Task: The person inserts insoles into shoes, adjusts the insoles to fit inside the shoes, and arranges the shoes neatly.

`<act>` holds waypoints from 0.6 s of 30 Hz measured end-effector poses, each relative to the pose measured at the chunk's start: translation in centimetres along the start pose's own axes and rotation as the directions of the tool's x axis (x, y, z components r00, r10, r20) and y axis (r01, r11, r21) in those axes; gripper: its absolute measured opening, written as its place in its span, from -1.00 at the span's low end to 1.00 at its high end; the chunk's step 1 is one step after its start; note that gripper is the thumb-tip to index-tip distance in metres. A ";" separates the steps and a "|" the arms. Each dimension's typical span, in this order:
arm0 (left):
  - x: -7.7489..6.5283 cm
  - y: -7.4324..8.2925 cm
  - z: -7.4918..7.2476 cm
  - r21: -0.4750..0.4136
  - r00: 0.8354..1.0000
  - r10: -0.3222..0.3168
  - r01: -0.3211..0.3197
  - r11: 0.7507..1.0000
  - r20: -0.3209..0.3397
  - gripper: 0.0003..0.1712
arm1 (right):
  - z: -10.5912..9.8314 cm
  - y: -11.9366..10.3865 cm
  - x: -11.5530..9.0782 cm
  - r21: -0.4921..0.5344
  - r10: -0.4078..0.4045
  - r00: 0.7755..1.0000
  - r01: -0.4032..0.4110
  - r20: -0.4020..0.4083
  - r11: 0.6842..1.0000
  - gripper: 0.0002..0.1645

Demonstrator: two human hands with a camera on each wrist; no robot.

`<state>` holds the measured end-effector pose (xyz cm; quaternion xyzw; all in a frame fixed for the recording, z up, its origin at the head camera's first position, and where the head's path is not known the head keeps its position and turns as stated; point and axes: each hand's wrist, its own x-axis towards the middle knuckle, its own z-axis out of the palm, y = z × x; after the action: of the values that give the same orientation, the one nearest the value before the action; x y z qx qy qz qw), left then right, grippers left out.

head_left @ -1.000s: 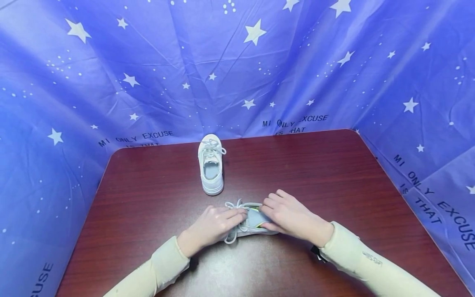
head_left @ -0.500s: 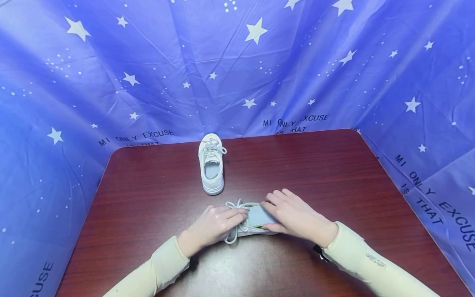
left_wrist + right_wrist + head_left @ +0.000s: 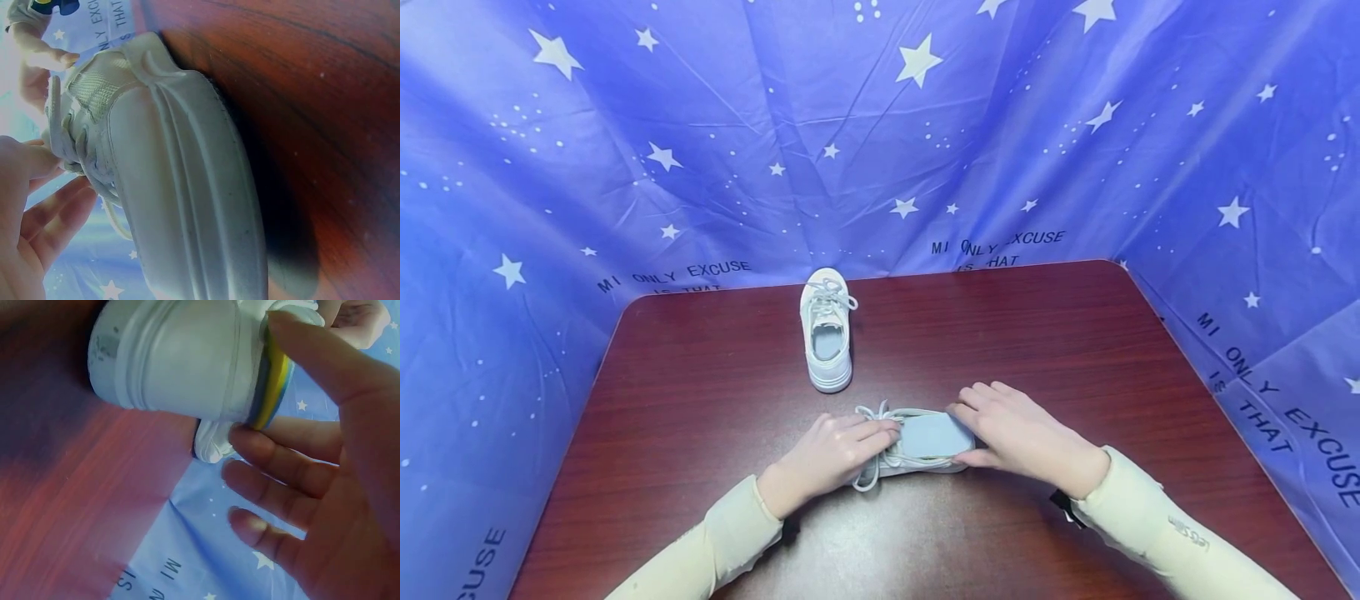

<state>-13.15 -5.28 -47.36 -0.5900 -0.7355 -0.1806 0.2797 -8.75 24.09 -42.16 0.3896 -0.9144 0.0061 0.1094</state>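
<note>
A white lace-up sneaker (image 3: 917, 467) lies sideways across the near middle of the table, toe to the left. My left hand (image 3: 827, 454) grips it at the tongue and laces; in the left wrist view the fingers of this hand (image 3: 47, 219) are up by the laces. A blue-grey insole (image 3: 935, 435) with a yellow layer at its edge fills the shoe's opening. At the heel, my right hand (image 3: 1018, 433) pinches the insole's end between thumb and fingers. The right wrist view shows the insole (image 3: 273, 381) standing proud of the heel collar, the other fingers spread.
Farther back, a second white sneaker (image 3: 830, 377) stands toe-away near the far edge of the dark red wooden table (image 3: 1037, 333), a blue-grey insole inside it. A blue curtain with white stars (image 3: 820, 100) surrounds the table's back and sides.
My right hand has drawn right toward the heel, and more of the insole shows, now higher in the shoe's opening. The left hand stays in place on the laces.
</note>
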 end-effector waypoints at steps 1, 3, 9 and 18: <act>0.0 0.0 0.0 -0.002 1.000 -0.001 0.001 1.000 0.000 -0.70 | 0.0 0.0 0.0 -0.001 -0.007 1.000 0.007 -0.007 1.000 -0.36; 0.0 0.0 0.0 -0.006 1.000 -0.001 0.001 1.000 -0.001 -0.70 | 0.1 0.0 0.0 -0.002 -0.021 1.000 0.021 -0.023 1.000 -0.38; 0.0 -0.1 -0.1 -0.006 1.000 0.001 -0.001 1.000 -0.005 -0.71 | 0.7 0.2 0.1 -0.009 -0.062 0.994 0.062 -0.090 0.998 -0.42; -0.1 -0.1 0.0 -0.016 1.000 -0.004 0.004 1.000 -0.008 -0.72 | 1.7 0.3 0.2 0.029 -0.086 0.984 0.092 -0.154 0.995 -0.47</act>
<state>-13.27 -5.34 -47.42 -0.5901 -0.7342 -0.1895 0.2773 -9.48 23.98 -43.73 0.4304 -0.8848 0.0474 0.1722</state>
